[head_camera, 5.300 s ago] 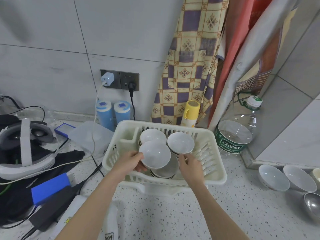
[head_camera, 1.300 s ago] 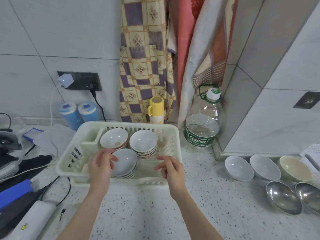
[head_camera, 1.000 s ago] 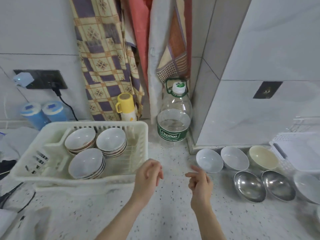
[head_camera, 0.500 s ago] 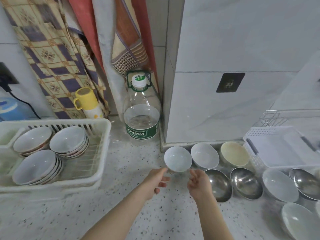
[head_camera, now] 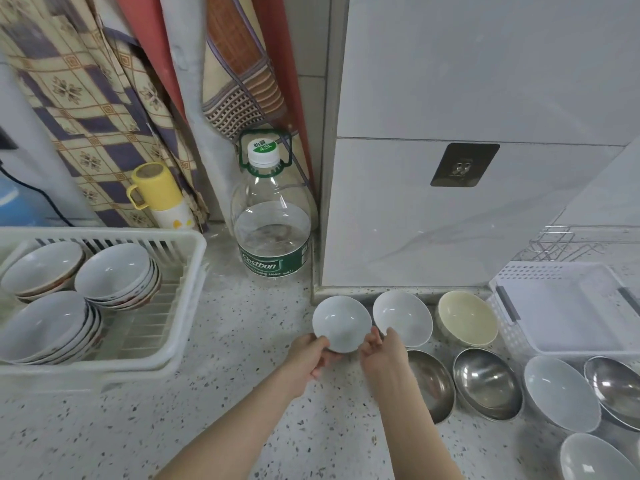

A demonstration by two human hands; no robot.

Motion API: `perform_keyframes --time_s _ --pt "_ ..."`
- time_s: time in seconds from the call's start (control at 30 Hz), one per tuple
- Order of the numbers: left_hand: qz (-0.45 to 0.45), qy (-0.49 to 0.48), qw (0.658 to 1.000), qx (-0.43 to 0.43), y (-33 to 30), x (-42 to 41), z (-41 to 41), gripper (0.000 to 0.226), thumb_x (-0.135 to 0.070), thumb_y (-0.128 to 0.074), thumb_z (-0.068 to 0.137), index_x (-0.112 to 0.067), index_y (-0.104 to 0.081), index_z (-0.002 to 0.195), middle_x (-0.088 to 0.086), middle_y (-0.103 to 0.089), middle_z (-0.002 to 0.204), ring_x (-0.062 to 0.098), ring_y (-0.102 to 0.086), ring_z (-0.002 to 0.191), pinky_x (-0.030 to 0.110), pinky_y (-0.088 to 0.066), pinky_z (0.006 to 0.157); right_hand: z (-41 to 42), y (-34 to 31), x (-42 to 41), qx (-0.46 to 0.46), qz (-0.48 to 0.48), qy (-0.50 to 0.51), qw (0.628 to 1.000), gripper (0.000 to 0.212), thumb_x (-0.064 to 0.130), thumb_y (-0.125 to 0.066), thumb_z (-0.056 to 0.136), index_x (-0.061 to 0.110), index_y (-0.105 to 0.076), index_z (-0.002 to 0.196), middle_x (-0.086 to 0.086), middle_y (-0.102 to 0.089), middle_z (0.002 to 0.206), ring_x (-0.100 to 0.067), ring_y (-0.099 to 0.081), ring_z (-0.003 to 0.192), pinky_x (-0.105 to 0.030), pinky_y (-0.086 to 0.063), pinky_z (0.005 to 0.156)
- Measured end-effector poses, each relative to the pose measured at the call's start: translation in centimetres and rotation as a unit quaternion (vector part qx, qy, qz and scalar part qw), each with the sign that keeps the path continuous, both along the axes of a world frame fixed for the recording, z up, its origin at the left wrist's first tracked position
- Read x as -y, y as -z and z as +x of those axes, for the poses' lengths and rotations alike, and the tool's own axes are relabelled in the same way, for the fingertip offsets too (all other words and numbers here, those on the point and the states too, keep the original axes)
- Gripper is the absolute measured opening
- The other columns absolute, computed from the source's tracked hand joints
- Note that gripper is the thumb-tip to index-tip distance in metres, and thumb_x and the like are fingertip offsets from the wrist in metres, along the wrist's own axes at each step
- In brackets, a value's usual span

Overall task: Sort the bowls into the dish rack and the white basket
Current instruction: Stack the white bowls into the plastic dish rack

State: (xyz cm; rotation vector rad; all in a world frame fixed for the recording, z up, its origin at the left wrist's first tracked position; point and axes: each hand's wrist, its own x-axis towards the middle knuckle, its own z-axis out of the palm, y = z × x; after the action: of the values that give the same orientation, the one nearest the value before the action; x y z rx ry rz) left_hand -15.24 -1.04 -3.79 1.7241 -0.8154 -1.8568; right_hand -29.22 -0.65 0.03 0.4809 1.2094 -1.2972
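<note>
— What are the hands doing?

— Both are on one small white bowl (head_camera: 341, 323) at the left end of a row of bowls on the speckled desk (head_camera: 214, 410). The left hand (head_camera: 308, 355) curls around the bowl's near left rim, thumb on the edge and fingers tucked underneath. The right hand (head_camera: 382, 351) takes the right rim, its fingertips pinching the edge. The bowl tips slightly toward the camera; whether it is lifted clear of the desk I cannot tell.

— And the other bowls?

— Just beside it is a second white bowl (head_camera: 403, 322), then a cream bowl (head_camera: 467, 322). In front of those stand two steel bowls (head_camera: 486, 382), the left one partly hidden behind the right forearm. Further right are more white bowls (head_camera: 561, 396) and another steel bowl (head_camera: 616, 386).

— Where do they go?

— The white dish rack (head_camera: 194, 271) is at the far left, holding three stacks of patterned bowls (head_camera: 114, 268). The white basket (head_camera: 561, 306) is at the right, against the wall, with a wire rack (head_camera: 568, 244) behind it.

— Any writing?

— The clear water bottle (head_camera: 273, 220) between the rack and the wall corner has a green label reading "Cestbon" and "Drinking Water"; its cap shows "4.5L". A yellow-capped flask (head_camera: 161, 195) stands left of it, its markings unreadable.
</note>
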Motion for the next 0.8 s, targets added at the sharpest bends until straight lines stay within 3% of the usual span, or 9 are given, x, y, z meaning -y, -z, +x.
perform_keyframes --time_s 0.2,0.37,0.57,0.7,0.8 --pt "-0.012 -0.005 0.999 0.036 -0.3 -0.5 1.6 0.021 -0.009 -0.047 0.089 -0.013 -0.063 0.101 0.011 -0.078 0.081 0.010 -0.038 0.050 0.021 -0.028 0.044 -0.2 0.0 1.6 0.051 0.045 -0.024 0.997 0.028 0.021 -0.040 0.099 0.010 -0.049 0.075 0.002 -0.047 0.067 -0.008 -0.032 0.048 -0.008 -0.019 0.031" --pt "-0.013 -0.013 0.999 0.036 -0.2 -1.2 3.4 0.020 -0.011 -0.047 0.090 -0.017 -0.063 0.101 0.009 -0.078 0.077 0.009 -0.041 0.052 0.020 -0.029 0.045 0.6 -0.2 2.1 0.039 0.076 0.010 0.996 0.022 0.009 -0.034 0.092 0.019 -0.050 0.080 0.004 -0.047 0.066 -0.010 -0.033 0.049 -0.013 -0.020 0.033" --pt "-0.027 -0.058 0.998 0.017 -0.4 -2.6 6.1 0.024 -0.011 -0.050 0.089 -0.017 -0.064 0.108 0.012 -0.078 0.082 0.007 -0.043 0.049 0.018 -0.031 0.042 0.8 -0.9 2.5 0.004 0.090 0.059 0.994 0.023 0.010 -0.038 0.092 0.025 -0.052 0.103 0.007 -0.046 0.069 -0.007 -0.038 0.052 -0.016 -0.026 0.047" --pt "-0.035 -0.075 0.997 -0.006 -1.5 -3.1 7.6 0.026 -0.009 -0.049 0.089 -0.016 -0.064 0.109 0.014 -0.078 0.083 0.007 -0.042 0.048 0.018 -0.030 0.041 2.2 -1.4 1.8 -0.023 0.071 0.019 0.997 0.029 0.008 -0.037 0.091 0.024 -0.054 0.107 0.006 -0.049 0.068 -0.008 -0.038 0.051 -0.017 -0.024 0.047" --pt "-0.042 -0.074 0.996 -0.030 -3.2 -3.4 8.8 0.025 -0.008 -0.048 0.089 -0.017 -0.063 0.108 0.016 -0.077 0.084 0.007 -0.040 0.046 0.018 -0.029 0.042 3.5 -1.8 0.5 -0.061 0.038 -0.028 0.997 0.034 0.005 -0.034 0.089 0.021 -0.055 0.111 0.006 -0.054 0.072 -0.006 -0.038 0.047 -0.015 -0.024 0.035"
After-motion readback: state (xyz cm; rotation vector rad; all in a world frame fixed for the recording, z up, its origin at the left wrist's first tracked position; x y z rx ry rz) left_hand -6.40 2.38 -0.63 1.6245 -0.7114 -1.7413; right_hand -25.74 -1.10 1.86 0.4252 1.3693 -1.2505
